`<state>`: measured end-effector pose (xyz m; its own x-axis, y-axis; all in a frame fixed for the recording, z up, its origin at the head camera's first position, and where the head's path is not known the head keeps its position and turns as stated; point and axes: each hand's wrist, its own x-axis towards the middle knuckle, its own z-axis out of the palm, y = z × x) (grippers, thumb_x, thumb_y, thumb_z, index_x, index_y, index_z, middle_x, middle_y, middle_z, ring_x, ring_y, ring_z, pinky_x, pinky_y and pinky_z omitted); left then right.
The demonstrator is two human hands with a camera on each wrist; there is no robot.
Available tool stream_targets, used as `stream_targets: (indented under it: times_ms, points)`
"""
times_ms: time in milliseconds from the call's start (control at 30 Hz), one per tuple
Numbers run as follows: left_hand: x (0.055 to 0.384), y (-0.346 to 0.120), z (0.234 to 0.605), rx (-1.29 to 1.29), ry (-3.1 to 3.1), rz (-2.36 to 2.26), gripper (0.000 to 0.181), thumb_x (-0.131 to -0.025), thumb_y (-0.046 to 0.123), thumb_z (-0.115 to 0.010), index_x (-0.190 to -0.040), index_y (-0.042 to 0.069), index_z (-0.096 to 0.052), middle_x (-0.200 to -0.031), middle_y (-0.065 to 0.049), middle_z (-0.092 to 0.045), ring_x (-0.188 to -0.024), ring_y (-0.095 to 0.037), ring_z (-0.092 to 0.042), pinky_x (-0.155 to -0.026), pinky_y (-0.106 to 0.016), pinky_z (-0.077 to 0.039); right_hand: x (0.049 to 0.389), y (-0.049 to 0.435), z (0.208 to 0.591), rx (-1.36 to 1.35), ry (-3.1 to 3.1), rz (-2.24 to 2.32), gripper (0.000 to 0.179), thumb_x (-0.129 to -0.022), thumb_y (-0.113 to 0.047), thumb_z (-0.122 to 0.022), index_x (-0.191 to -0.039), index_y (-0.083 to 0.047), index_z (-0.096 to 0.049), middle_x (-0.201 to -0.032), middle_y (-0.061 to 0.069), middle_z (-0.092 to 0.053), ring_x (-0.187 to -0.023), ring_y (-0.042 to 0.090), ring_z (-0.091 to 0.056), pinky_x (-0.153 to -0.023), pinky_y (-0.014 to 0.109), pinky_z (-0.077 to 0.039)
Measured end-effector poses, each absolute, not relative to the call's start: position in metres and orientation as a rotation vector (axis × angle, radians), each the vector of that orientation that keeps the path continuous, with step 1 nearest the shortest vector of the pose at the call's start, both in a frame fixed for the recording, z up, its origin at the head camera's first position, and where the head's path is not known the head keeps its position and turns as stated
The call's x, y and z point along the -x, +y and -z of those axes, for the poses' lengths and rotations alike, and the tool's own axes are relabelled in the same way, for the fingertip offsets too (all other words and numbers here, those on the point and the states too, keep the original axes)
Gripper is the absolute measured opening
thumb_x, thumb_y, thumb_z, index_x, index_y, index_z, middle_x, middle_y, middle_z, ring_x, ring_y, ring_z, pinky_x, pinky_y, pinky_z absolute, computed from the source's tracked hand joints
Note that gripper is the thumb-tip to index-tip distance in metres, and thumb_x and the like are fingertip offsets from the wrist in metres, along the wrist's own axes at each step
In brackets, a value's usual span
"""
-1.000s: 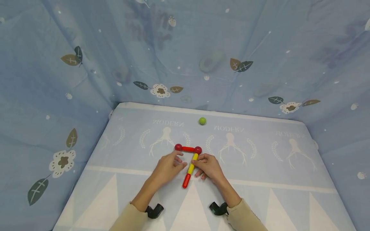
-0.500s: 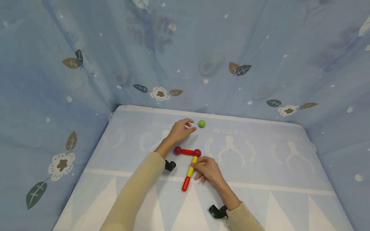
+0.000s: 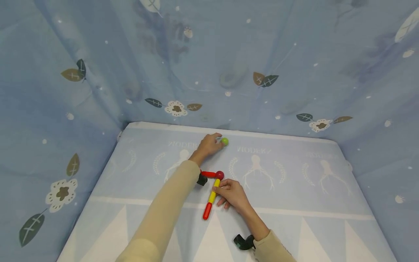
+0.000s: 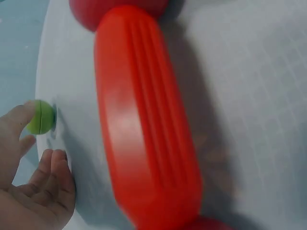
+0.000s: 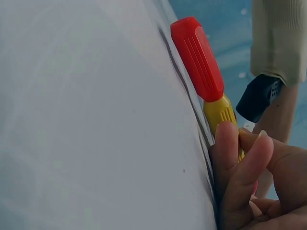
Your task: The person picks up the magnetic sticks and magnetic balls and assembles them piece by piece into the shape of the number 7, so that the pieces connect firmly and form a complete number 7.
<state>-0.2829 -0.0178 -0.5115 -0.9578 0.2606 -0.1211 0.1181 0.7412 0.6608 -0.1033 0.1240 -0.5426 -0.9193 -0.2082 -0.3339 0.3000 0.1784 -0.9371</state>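
Thumb and forefinger of my left hand (image 3: 209, 145) are at the near side of a green ball (image 3: 224, 141) at the table's back; the ball still rests on the cloth. In the left wrist view a finger overlaps this ball (image 4: 42, 117), the other fingers lying apart below. My right hand (image 3: 234, 195) pinches a yellow toy rod (image 3: 212, 197) between thumb and fingers. A red ball (image 3: 219, 175) joins its far end, a red rod (image 3: 207, 211) its near end. Another red rod (image 3: 208, 174) runs left from that ball, its left end mostly hidden behind my left wrist.
A pale blue patterned cloth (image 3: 278, 218) covers the table. Blue fabric walls (image 3: 209, 65) stand behind and at both sides. A black wrist camera (image 3: 202, 179) on my left arm hangs over the red rod's left end; another camera (image 3: 243, 242) sits at my right wrist.
My left hand has left the joined rods and reached forward and right to the green ball. My right hand has kept its pinch on the yellow rod, and the view has shifted slightly.
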Motion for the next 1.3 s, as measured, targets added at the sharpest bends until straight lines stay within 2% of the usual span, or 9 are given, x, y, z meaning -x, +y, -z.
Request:
stream_targets:
  times_ms: [267,467,600,967,1300]
  points:
    - [0.275,-0.013,0.508,-0.292,2.787,-0.913,0.043,-0.100,0.032,-0.063,-0.139,0.016,-0.058,-0.131,-0.016,-0.056,-0.121,-0.033,-0.053,-0.100,-0.051,-0.042,0.103,0.121,0.546,-0.063,2.060,1.798,0.044,-0.087,-0.031,-0.080,-0.105,0.003,-0.057,-0.079,0.012,-0.071,-0.052,0.026,-0.068,-0.039,0.027,-0.047]
    - [0.270,-0.023,0.502,-0.308,2.794,-0.908,0.041,-0.098,0.035,-0.066,-0.136,0.018,-0.061,-0.119,-0.011,-0.058,-0.104,-0.025,-0.056,-0.089,-0.044,-0.047,0.102,0.116,0.546,-0.073,2.049,1.804,0.043,-0.087,-0.030,-0.080,-0.104,0.002,-0.058,-0.079,0.013,-0.071,-0.052,0.026,-0.068,-0.038,0.026,-0.046]
    - [0.257,-0.033,0.495,-0.335,2.799,-0.994,0.041,-0.096,0.038,-0.069,-0.132,0.021,-0.063,-0.114,-0.007,-0.059,-0.099,-0.022,-0.056,-0.083,-0.040,-0.048,0.102,0.118,0.543,-0.077,2.070,1.789,0.042,-0.088,-0.030,-0.079,-0.104,0.002,-0.058,-0.078,0.013,-0.071,-0.052,0.027,-0.068,-0.039,0.026,-0.046]
    - [0.172,-0.081,0.473,-0.475,2.780,-1.259,0.042,-0.091,0.037,-0.076,-0.127,0.018,-0.067,-0.110,-0.011,-0.061,-0.080,-0.016,-0.057,-0.065,-0.032,-0.050,0.102,0.123,0.542,-0.086,2.111,1.762,0.043,-0.088,-0.032,-0.078,-0.105,0.002,-0.058,-0.079,0.011,-0.072,-0.053,0.026,-0.068,-0.039,0.027,-0.047]
    - [0.095,-0.105,0.476,-0.432,2.675,-1.463,0.041,-0.087,0.037,-0.080,-0.122,0.019,-0.070,-0.108,-0.007,-0.062,-0.082,-0.014,-0.059,-0.068,-0.033,-0.051,0.102,0.122,0.544,-0.072,2.120,1.770,0.043,-0.088,-0.032,-0.078,-0.104,0.003,-0.058,-0.078,0.012,-0.071,-0.053,0.026,-0.068,-0.038,0.027,-0.046]
